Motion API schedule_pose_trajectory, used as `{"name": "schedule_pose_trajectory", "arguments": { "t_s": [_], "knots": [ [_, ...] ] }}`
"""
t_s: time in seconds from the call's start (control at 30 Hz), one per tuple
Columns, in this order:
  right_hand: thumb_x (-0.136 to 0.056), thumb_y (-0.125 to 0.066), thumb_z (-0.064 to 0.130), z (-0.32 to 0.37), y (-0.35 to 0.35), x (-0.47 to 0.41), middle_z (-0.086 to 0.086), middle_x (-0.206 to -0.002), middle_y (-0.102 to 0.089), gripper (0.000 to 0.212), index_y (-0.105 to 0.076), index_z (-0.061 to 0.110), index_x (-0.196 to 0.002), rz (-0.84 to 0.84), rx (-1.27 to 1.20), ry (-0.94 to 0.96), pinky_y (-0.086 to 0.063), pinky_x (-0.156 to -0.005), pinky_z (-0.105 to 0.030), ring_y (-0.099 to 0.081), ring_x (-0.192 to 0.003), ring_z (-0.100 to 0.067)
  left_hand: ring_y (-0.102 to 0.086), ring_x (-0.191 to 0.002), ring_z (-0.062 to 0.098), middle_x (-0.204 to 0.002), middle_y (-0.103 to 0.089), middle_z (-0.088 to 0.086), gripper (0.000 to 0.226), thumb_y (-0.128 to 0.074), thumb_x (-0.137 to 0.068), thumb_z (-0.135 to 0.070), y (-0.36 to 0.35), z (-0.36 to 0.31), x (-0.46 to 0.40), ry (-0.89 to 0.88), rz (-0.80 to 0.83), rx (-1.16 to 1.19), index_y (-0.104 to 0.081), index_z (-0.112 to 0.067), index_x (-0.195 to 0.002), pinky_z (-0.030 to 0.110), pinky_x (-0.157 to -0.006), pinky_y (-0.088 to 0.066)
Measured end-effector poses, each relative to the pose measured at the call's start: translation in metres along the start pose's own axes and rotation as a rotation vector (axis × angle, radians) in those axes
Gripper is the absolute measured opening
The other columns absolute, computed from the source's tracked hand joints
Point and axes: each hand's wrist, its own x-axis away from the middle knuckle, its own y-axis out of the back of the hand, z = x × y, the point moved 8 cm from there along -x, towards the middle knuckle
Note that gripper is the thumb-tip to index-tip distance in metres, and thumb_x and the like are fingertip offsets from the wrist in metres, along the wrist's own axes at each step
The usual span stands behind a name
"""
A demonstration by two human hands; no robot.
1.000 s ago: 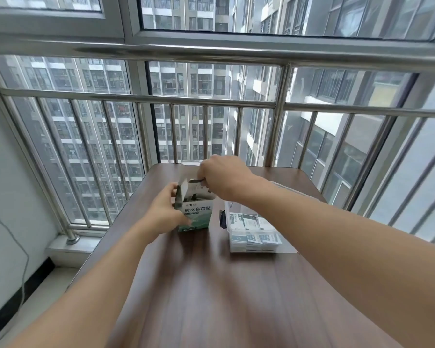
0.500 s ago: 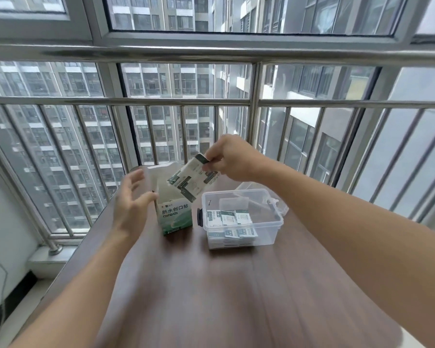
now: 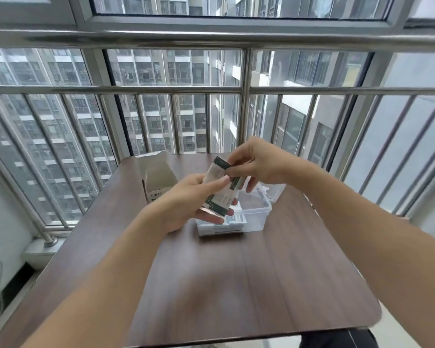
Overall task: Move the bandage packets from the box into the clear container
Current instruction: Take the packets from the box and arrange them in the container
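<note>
Bandage packets (image 3: pixel 220 190) held as a small stack above the clear container (image 3: pixel 255 209). Left hand (image 3: pixel 186 204) cradles the lower end, right hand (image 3: pixel 254 163) pinches the top edge; fingers closed on the stack. Likely light, thin, slippery paper; grip across the flat faces. Box (image 3: pixel 156 175) stands open on the surface (image 3: pixel 236 285).

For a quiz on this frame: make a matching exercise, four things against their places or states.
Things:
1. White cardboard box
2. Clear plastic container
3. White and green bandage packets
4. Dark brown wooden table

States:
A. Held between the left hand and the right hand
B. Stands on the table with its top flaps open
C. Bears the box and the container
D. Lidless, with packets lying inside

Pairs: 1-B, 2-D, 3-A, 4-C
</note>
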Motion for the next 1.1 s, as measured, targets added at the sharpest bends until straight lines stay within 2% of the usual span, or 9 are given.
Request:
{"name": "schedule_pose_trajectory", "arguments": {
  "t_s": [0.17,0.23,0.33,0.53,0.67,0.83,0.93,1.0,1.1],
  "knots": [
    [-0.085,-0.075,0.004,-0.023,-0.006,0.033,-0.018,-0.086,-0.074,0.024,-0.070,-0.001,-0.108,-0.326,-0.413,-0.011,-0.061,-0.057,-0.028,-0.070,-0.069,-0.022,-0.075,-0.070,0.021,-0.086,-0.077,0.008,0.022,-0.052,-0.104,-0.027,-0.027,0.015,0.002,0.007,-0.031,0.297,-0.068,-0.012,-0.105,0.025,-0.045,-0.056],
    [-0.085,-0.076,0.001,-0.034,-0.016,0.045,-0.025,-0.093,-0.073,0.031,-0.067,-0.002,-0.114,-0.416,-0.529,-0.023,-0.061,-0.062,-0.031,-0.069,-0.071,-0.024,-0.075,-0.072,0.018,-0.085,-0.077,0.005,0.022,-0.053,-0.104,-0.027,-0.034,0.021,0.002,0.003,-0.063,0.328,-0.069,-0.012,-0.107,0.024,-0.047,-0.057],
    [-0.087,-0.072,-0.003,-0.045,-0.033,0.058,-0.018,-0.098,-0.075,0.033,-0.066,0.000,-0.119,-0.527,-0.675,-0.039,-0.060,-0.073,-0.035,-0.071,-0.080,-0.017,-0.076,-0.080,0.021,-0.093,-0.077,0.005,0.022,-0.057,-0.102,-0.026,-0.041,0.027,0.001,-0.031,-0.057,0.334,-0.067,-0.011,-0.115,0.024,-0.053,-0.059],
    [-0.087,-0.073,0.001,-0.058,-0.048,0.074,-0.021,-0.099,-0.074,0.029,-0.069,0.007,-0.116,-0.734,-0.816,-0.084,-0.057,-0.054,-0.031,-0.072,-0.077,-0.022,-0.076,-0.078,0.022,-0.096,-0.077,0.010,0.023,-0.050,-0.105,-0.028,-0.047,0.031,0.003,-0.055,-0.069,0.388,-0.066,-0.015,-0.114,0.028,-0.056,-0.061],
    [-0.094,-0.067,0.010,-0.055,-0.056,0.078,-0.015,-0.098,-0.075,0.024,-0.071,0.018,-0.116,-0.837,-0.756,-0.097,-0.060,-0.081,-0.053,-0.072,-0.093,-0.034,-0.074,-0.078,0.017,-0.098,-0.076,0.006,0.019,-0.061,-0.098,-0.026,-0.052,0.032,0.004,-0.094,-0.082,0.353,-0.067,-0.019,-0.114,0.029,-0.060,-0.061],
    [-0.105,-0.048,0.017,-0.041,-0.060,0.074,-0.007,-0.110,-0.073,0.026,-0.066,0.018,-0.124,-0.829,-0.757,-0.059,-0.057,-0.092,-0.041,-0.070,-0.101,-0.022,-0.065,-0.069,0.013,-0.090,-0.070,0.006,0.038,-0.071,-0.078,-0.035,-0.060,0.028,0.003,-0.070,0.003,0.438,-0.067,-0.016,-0.111,0.025,-0.056,-0.051],
    [-0.108,-0.039,0.018,-0.037,-0.062,0.073,-0.013,-0.118,-0.069,0.031,-0.062,0.016,-0.129,-0.724,-0.799,-0.057,-0.058,-0.077,-0.028,-0.069,-0.095,-0.018,-0.056,-0.059,0.006,-0.077,-0.063,-0.002,0.033,-0.074,-0.079,-0.028,-0.058,0.024,0.004,-0.061,-0.019,0.466,-0.064,-0.016,-0.108,0.016,-0.039,-0.035],
    [-0.108,-0.036,0.027,-0.034,-0.061,0.076,-0.009,-0.124,-0.066,0.036,-0.056,0.017,-0.136,-0.665,-0.841,-0.042,-0.057,-0.074,-0.027,-0.069,-0.096,-0.012,-0.056,-0.057,0.006,-0.073,-0.065,-0.004,0.022,-0.078,-0.083,-0.021,-0.045,0.022,0.006,-0.087,-0.135,0.337,-0.066,-0.016,-0.100,0.017,-0.038,-0.033],
    [-0.099,-0.041,0.045,-0.024,-0.046,0.080,0.010,-0.113,-0.068,0.050,-0.049,0.021,-0.143,-0.604,-0.747,0.036,-0.059,-0.081,-0.031,-0.070,-0.090,-0.006,-0.057,-0.052,0.011,-0.068,-0.067,0.002,0.015,-0.081,-0.081,-0.012,-0.030,0.006,0.008,-0.188,-0.301,0.014,-0.067,-0.016,-0.083,0.020,-0.039,-0.039]
  ]
}}
